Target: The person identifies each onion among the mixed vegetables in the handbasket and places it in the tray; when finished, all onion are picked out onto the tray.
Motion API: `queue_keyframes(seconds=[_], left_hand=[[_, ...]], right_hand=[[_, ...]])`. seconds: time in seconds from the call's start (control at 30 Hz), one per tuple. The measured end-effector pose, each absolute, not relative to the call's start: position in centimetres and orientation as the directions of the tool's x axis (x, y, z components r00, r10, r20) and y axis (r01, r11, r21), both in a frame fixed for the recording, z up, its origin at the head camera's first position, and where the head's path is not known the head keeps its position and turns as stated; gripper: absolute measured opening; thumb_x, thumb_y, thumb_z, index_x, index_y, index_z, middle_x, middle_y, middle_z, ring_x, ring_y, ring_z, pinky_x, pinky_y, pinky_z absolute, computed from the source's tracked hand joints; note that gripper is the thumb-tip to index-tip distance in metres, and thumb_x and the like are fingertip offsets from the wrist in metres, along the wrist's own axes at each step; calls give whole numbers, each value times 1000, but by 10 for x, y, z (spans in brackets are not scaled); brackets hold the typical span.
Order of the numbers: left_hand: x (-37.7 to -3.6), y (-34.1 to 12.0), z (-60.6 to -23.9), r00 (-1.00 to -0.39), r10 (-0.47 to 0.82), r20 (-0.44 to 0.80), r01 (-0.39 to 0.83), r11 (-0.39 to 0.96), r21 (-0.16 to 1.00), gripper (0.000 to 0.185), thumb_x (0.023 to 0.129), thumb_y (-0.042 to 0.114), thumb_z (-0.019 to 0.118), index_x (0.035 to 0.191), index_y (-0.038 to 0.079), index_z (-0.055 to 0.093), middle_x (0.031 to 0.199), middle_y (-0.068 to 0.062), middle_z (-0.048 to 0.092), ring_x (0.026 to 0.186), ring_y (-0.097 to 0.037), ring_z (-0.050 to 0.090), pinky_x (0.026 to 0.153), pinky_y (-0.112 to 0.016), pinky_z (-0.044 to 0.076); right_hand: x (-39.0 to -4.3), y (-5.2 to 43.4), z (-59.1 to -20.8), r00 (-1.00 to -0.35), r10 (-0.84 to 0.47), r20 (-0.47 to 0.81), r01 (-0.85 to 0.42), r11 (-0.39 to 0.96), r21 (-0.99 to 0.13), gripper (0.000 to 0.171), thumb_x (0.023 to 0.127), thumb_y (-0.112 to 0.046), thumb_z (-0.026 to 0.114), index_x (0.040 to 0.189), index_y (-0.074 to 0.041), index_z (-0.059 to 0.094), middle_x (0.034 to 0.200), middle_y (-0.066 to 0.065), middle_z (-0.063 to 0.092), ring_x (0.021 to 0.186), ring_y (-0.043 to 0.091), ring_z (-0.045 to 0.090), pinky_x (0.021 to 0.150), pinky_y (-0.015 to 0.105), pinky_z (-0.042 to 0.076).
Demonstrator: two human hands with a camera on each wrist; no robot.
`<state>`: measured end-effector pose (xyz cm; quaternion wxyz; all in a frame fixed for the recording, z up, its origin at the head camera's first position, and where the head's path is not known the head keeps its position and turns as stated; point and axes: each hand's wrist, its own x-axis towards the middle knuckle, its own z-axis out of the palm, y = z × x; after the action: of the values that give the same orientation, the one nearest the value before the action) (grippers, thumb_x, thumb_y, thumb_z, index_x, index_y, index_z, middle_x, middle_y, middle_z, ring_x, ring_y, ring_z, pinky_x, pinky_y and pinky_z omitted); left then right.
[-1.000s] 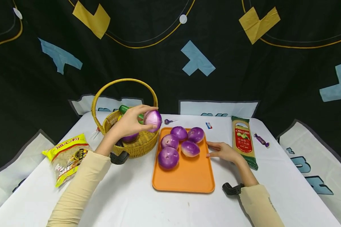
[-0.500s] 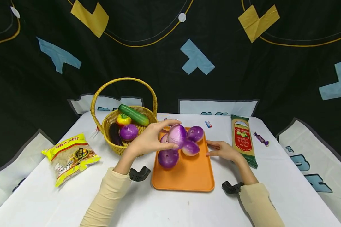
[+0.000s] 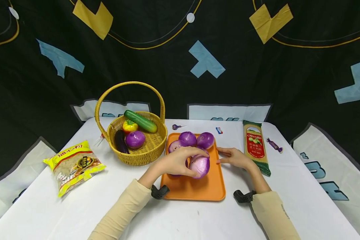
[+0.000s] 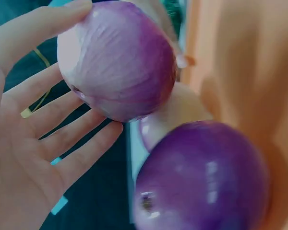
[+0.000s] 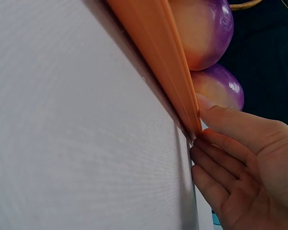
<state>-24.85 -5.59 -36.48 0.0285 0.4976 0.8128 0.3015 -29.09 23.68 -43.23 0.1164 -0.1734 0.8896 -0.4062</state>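
My left hand grips a pale purple onion low over the middle of the orange tray. In the left wrist view the thumb and fingers curl round that onion, with another onion just beside it. Three more purple onions lie at the tray's far end. My right hand lies flat on the cloth, its straight fingers touching the tray's right edge. A wicker basket to the left holds a cucumber, a purple onion, an eggplant and a small yellow fruit.
A yellow noodle packet lies at the left of the white table. A long green pasta pack lies right of the tray, with a purple candy beyond it. Small wrappers sit behind the tray.
My left hand carried the onion from above the basket rim rightward and down to the tray's middle. The right hand stayed at the tray's edge.
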Motion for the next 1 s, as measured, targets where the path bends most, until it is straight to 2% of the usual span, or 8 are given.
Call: queue_keyframes(seconds=[0.17,0.5,0.77,0.9,1.0], left_hand=[[-250,-50,-376,-485,851,202,809,349,472,59,77,20,81,130,10,57,132,-4,57,125,-16,50,102,-25,40],[-249,-44,-388,-544,827,139,794,454,405,60,79,33,81,132,14,59,136,-3,54,130,-18,45,107,-28,35],[-252,-51,-377,-547,815,189,803,447,396,58,83,26,78,136,14,56,139,-2,53,132,-20,42,110,-33,33],[-258,-71,-360,-598,760,253,777,472,417,54,84,28,76,133,15,58,136,-1,55,130,-21,45,108,-38,36],[-262,-92,-348,-662,688,297,731,505,459,52,85,32,75,132,18,59,136,0,56,131,-21,44,109,-42,35]], right_hand=[[-289,236,-431,-910,-410,-64,-217,601,-769,66,88,-26,71,143,0,43,145,21,41,133,36,39,109,50,30],[-291,237,-432,-912,-405,-59,-220,606,-764,67,87,-27,72,142,0,44,145,20,41,133,36,40,109,49,32],[-293,238,-434,-913,-403,-56,-219,605,-766,66,88,-27,72,142,-1,45,145,20,42,133,37,40,109,51,30],[-292,238,-434,-911,-409,-49,-225,595,-772,66,87,-27,72,142,-1,45,144,20,42,133,37,40,110,51,30],[-290,236,-432,-908,-417,-40,-232,580,-781,65,88,-24,72,141,2,44,144,22,42,133,38,40,109,51,30]])
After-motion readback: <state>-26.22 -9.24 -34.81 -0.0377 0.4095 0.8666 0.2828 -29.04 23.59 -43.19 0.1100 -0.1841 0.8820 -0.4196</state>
